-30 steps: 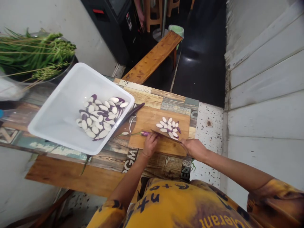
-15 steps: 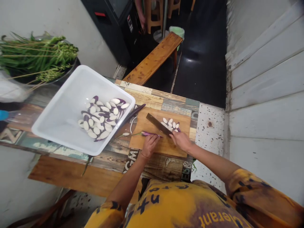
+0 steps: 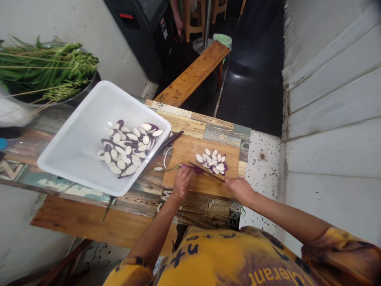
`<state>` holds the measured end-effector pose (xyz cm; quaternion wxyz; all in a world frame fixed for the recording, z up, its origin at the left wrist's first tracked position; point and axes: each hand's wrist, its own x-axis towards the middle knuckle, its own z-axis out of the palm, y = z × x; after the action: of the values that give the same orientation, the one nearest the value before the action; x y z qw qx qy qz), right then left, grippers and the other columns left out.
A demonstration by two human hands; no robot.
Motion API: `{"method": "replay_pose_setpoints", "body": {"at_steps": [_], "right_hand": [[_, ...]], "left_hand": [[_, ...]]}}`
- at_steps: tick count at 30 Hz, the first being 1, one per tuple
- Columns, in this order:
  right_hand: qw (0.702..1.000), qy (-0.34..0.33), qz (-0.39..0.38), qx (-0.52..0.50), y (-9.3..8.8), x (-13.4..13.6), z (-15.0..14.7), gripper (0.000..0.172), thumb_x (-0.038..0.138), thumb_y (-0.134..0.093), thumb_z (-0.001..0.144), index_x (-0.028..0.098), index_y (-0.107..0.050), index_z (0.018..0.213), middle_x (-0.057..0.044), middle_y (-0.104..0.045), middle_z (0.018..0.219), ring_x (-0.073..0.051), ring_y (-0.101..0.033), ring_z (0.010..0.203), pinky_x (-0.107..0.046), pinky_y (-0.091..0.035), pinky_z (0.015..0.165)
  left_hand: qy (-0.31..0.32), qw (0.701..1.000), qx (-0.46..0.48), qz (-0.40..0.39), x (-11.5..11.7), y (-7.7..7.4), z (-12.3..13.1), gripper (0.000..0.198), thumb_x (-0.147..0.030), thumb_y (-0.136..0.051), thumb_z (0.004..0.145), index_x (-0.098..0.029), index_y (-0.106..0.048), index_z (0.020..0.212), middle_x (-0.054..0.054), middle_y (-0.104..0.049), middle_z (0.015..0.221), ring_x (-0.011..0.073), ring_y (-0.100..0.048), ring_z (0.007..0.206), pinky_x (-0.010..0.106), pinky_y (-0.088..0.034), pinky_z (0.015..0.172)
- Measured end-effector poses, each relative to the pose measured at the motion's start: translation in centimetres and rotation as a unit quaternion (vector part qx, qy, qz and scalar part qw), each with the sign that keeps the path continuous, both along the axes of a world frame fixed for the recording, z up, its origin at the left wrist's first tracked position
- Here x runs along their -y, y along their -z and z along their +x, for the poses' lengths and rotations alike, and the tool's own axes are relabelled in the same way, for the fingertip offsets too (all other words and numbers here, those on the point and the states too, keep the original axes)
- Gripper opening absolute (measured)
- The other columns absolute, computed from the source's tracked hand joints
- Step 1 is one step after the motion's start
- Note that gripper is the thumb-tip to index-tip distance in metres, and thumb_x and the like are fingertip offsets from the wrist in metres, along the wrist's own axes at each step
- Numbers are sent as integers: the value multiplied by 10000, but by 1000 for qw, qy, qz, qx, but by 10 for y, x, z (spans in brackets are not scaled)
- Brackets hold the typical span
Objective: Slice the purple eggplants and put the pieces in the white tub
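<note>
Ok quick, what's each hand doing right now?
Left hand: closed, holding a long purple eggplant.
Right hand: closed, holding a kitchen knife.

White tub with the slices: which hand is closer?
Left. The left hand, on the eggplant, is right of the white tub; the right hand, holding the knife, is farther right.

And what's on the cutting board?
An eggplant held by the left hand and white slices; the right hand holds a knife over the board. The left hand covers part of the eggplant; the slices hide the board beneath.
</note>
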<state>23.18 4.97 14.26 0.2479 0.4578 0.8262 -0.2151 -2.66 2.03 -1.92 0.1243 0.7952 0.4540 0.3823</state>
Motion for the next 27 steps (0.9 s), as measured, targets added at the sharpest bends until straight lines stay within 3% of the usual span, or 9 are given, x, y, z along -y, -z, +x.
{"method": "replay_pose_setpoints", "body": {"at_steps": [5,12,21,24,27], "right_hand": [[1000,-3,-17,4,-1,-2,0,333,328,-259,960,139,-533,956,-82,-679,823,-219,-658,762,-270,-384,559],[999,4,-41,16,-9,-4,-1,320,315,-273,959,128,-532,975,-92,-675,808,-201,-654,758,-244,-384,565],[997,73,-13,-37,22,-28,-59,364,329,-258,959,122,-543,1050,-124,-678,888,-206,-648,789,-259,-424,634],[995,87,8,-42,17,-29,-60,366,327,-247,959,115,-534,1041,-132,-673,886,-209,-646,776,-268,-426,637],[998,47,1,-33,2,-20,-45,359,325,-244,958,119,-532,1017,-127,-672,842,-216,-649,734,-271,-420,595]], "left_hand": [[-4,999,-10,-38,3,4,-8,355,-265,-374,920,-159,-573,1194,134,-592,1115,221,-472,1117,428,-394,960],[9,999,-33,-36,2,-9,-5,361,-248,-327,930,-171,-588,1167,122,-585,1118,223,-446,1148,412,-388,963],[-2,998,-44,-35,1,-14,-3,283,-186,-421,897,-166,-610,1106,117,-602,1068,215,-471,1078,415,-403,936],[7,999,-32,-29,1,-15,-3,291,-162,-419,896,-165,-590,1132,113,-600,1076,207,-475,1077,407,-420,924],[10,999,-24,-29,1,-14,-4,304,-174,-386,911,-171,-580,1146,112,-600,1085,205,-479,1091,419,-421,930]]}}
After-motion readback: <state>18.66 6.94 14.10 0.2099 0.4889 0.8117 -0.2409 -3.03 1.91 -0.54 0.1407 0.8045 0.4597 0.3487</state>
